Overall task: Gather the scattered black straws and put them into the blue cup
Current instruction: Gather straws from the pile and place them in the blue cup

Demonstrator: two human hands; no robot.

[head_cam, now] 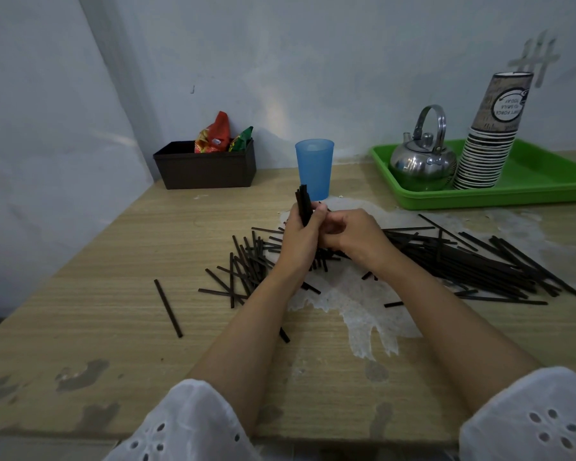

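Observation:
My left hand (300, 239) grips a small upright bundle of black straws (304, 204), whose tops stick up just in front of the blue cup (314, 168). My right hand (353, 232) lies against the left one with its fingers curled at the bundle's lower part. Many loose black straws (473, 264) lie in a heap on the wooden table to the right. A smaller scatter (246, 264) lies left of my hands. One single straw (168, 307) lies apart further left. The cup stands upright at the back, and I see no straws in it.
A green tray (546, 181) at the back right holds a steel kettle (421, 161) and a stack of paper cups (489, 141). A dark box (207, 168) with snack packets sits at the back left by the wall. The table's near edge runs below my sleeves.

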